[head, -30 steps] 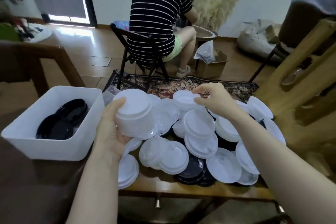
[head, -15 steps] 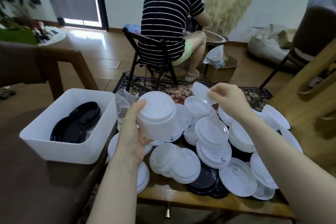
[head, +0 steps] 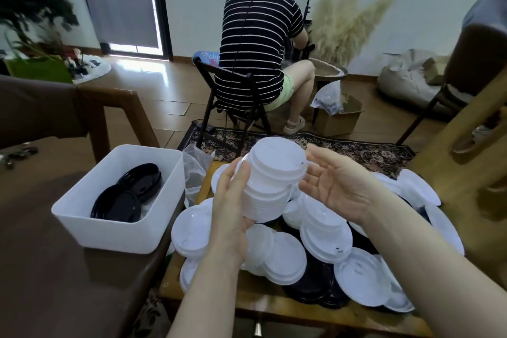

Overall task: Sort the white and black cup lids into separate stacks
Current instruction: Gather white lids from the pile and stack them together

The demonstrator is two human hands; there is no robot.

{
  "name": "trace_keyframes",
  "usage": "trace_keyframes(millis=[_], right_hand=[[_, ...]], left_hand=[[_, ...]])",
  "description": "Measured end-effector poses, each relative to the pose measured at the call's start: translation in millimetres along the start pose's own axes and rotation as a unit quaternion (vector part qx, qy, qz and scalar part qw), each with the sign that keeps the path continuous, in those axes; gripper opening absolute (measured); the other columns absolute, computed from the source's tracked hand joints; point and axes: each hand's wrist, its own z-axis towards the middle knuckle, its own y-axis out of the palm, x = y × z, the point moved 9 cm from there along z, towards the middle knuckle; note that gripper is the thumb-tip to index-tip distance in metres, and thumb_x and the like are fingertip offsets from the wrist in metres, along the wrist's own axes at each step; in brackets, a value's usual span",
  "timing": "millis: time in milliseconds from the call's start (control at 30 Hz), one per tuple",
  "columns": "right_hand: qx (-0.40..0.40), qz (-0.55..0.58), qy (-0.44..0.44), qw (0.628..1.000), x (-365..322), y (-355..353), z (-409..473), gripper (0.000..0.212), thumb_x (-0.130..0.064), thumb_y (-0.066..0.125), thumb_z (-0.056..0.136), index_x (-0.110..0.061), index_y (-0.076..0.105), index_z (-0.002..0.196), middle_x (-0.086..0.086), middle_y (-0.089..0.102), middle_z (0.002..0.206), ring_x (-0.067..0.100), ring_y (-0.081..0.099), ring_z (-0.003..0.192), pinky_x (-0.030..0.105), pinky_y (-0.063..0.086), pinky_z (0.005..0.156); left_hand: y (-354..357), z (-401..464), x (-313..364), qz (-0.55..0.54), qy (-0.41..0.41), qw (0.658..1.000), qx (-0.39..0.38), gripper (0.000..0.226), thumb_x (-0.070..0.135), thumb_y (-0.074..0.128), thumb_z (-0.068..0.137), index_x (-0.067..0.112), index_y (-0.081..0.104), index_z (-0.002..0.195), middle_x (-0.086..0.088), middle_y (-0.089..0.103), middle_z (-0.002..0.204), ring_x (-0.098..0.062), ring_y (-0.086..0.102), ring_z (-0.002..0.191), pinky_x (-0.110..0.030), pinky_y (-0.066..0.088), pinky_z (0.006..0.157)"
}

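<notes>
My left hand [head: 233,206] grips a tall stack of white lids [head: 270,181], held tilted above the table. My right hand [head: 334,186] is at the stack's right side with its palm up and fingers relaxed, fingertips touching the top lid's rim. Below lies a heap of loose white lids [head: 326,239] with a few black lids [head: 310,287] showing underneath. More black lids [head: 123,195] lie inside a white plastic bin [head: 115,233] at the left.
The lids lie on a small wooden table [head: 274,310]. A dark surface [head: 41,269] carries the bin. A person in a striped shirt [head: 255,46] sits on a folding chair beyond the table. A wooden frame [head: 452,156] stands at the right.
My right hand brought a white lid from the heap onto the top of the stack in my left hand and opened. The camera view tilted upward and shifted.
</notes>
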Motion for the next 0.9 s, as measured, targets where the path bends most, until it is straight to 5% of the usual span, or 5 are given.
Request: trace_keyframes(millis=[167, 533, 700, 900], right_hand=[[0.013, -0.068, -0.067, 0.995, -15, -4, -1, 0.028, -0.005, 0.065, 0.087, -0.001, 0.063, 0.115, 0.01, 0.071, 0.088, 0.018, 0.063, 0.068, 0.024, 0.056, 0.057], [0.052, -0.192, -0.134, 0.971, -24, -2, 0, 0.016, -0.001, 0.059, 0.091, -0.005, 0.07, 0.102, 0.007, 0.067, 0.079, 0.014, 0.052, 0.059, 0.023, 0.045, 0.048], [0.027, -0.128, -0.105, 0.986, -21, 0, 3, 0.017, 0.002, 0.057, 0.09, -0.002, 0.071, 0.1, 0.007, 0.067, 0.075, 0.015, 0.054, 0.059, 0.022, 0.047, 0.047], [0.075, -0.263, -0.137, 0.952, -25, -4, 2, 0.014, -0.009, 0.063, 0.09, -0.014, 0.074, 0.096, 0.0, 0.068, 0.079, 0.014, 0.053, 0.067, 0.022, 0.041, 0.053]], left_hand=[[4, -2, 4, -0.003, 0.008, 1.0, -0.014, 0.057, 0.059, 0.065, 0.07, 0.037, 0.064, 0.122, 0.007, 0.067, 0.127, -0.02, 0.063, 0.118, -0.049, 0.058, 0.089], [8, -5, 5, 0.023, 0.012, 0.999, -0.044, 0.058, 0.057, 0.059, 0.078, 0.029, 0.062, 0.128, 0.004, 0.069, 0.126, -0.022, 0.064, 0.118, -0.055, 0.055, 0.095], [5, -2, 4, 0.026, 0.005, 0.999, -0.043, 0.069, 0.059, 0.062, 0.072, 0.025, 0.06, 0.131, 0.004, 0.07, 0.122, -0.021, 0.065, 0.116, -0.057, 0.054, 0.095], [12, -6, 7, 0.053, 0.017, 0.997, -0.059, 0.06, 0.057, 0.057, 0.079, 0.024, 0.061, 0.129, 0.007, 0.072, 0.117, -0.019, 0.066, 0.115, -0.055, 0.054, 0.095]])
